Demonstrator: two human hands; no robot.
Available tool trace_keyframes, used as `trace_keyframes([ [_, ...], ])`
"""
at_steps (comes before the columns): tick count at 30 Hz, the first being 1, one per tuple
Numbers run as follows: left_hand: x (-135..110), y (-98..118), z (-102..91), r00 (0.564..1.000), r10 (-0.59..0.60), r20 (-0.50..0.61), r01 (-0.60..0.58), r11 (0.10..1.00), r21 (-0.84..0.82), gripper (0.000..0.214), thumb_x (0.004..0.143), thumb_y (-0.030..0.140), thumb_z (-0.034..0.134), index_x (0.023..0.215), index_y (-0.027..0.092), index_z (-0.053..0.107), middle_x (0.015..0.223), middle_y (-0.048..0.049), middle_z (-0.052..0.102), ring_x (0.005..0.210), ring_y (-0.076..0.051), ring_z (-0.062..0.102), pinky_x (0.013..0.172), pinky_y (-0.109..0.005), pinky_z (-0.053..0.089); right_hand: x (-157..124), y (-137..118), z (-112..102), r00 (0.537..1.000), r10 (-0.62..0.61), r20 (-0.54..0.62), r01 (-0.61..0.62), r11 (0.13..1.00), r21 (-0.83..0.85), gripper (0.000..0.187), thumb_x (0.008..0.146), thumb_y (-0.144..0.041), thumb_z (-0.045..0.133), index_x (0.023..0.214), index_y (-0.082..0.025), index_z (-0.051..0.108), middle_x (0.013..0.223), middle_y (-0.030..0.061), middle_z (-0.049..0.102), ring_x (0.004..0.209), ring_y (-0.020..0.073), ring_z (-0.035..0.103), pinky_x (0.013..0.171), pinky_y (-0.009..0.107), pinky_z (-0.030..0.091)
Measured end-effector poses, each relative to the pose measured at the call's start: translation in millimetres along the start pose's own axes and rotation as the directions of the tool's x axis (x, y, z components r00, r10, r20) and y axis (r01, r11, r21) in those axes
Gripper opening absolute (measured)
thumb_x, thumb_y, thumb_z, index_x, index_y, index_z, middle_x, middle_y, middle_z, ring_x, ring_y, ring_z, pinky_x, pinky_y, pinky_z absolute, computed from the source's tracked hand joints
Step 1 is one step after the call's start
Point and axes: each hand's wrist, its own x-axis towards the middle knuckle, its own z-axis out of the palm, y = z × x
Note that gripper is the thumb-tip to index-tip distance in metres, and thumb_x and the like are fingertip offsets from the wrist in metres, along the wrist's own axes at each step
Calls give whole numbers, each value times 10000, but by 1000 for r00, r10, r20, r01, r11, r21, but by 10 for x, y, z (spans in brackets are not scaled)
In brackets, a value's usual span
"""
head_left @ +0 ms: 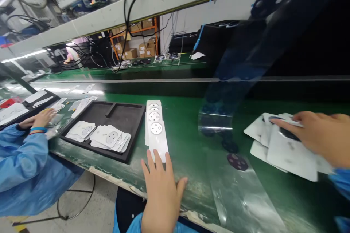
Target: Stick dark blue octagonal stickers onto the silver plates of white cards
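A stack of white plastic cards [155, 131], each printed with a round socket shape, lies on a green workbench [191, 193], overlapping in a row just to the right of a black tray. The person's left hand [162, 193] reaches up from the near edge of the bench, open with its fingers spread, and the fingertips touch or nearly touch the lower end of the stack; it does not appear to grip it. To the right, the person's right hand [318, 134] lies with its fingers stretched out flat over a loose pile of white cards [287, 153]. Whether it is gripping them, I cannot tell. A dark round patch shows under the fingers.

Between the hands, a strip of clear plastic film [240, 189] lies on the bench, carrying dark round stickers [237, 161]. It curls into a loop and rises toward the upper right, blurred close to the camera.

The black tray [123, 107] holds two groups of similar white cards. Further left, a co-worker in a blue sleeve [22, 160] rests a hand [38, 120] on a second black tray [35, 101]. Beyond the bench run black cables [128, 18] and cardboard boxes [133, 40] on orange shelving.
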Motion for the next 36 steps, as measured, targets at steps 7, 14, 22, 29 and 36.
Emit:
trace_keyframes([
  [7,-380,266,-44,976,190,-106,-199,977,-83,620,1003,558,482,1494,181,503,1373,-238,551,1338,-458,473,1055,-624,478,-114,-858,566,973,-43,226,89,977,-196,411,1097,-422,324,1282,-164,585,1150,126,689,1041,331,669,937,478,563],
  [14,-64,322,148,969,237,-67,-240,970,-48,776,927,696,580,1503,186,478,1600,-280,263,1479,-449,293,1100,-649,438,-287,-975,1103,863,-182,472,246,966,-77,568,1064,-363,263,1555,-97,364,1606,159,279,1493,333,197,1154,613,336],
  [22,132,313,60,852,517,-78,-523,845,-115,633,1020,626,459,1474,186,493,1582,-140,381,1486,-337,335,1128,-640,428,-177,-843,1071,866,-98,490,147,987,-63,631,1011,-528,434,1521,-157,446,1394,140,568,1290,373,504,1115,595,392],
  [29,124,382,80,830,548,-109,-558,819,-132,678,976,674,514,1472,212,481,1620,-147,314,1520,-385,229,1117,-679,419,-228,-921,1059,879,-127,460,143,990,0,563,1012,-493,462,1473,-174,510,1225,125,637,1100,356,581,964,522,525],
  [36,148,341,-26,772,633,-61,-633,755,-170,731,899,663,655,1392,138,530,1517,-213,446,1525,-375,219,1176,-688,320,-355,-1045,1118,851,-200,485,246,969,-32,545,1105,-419,281,1602,-196,290,1625,161,231,1453,391,268,1115,679,301],
])
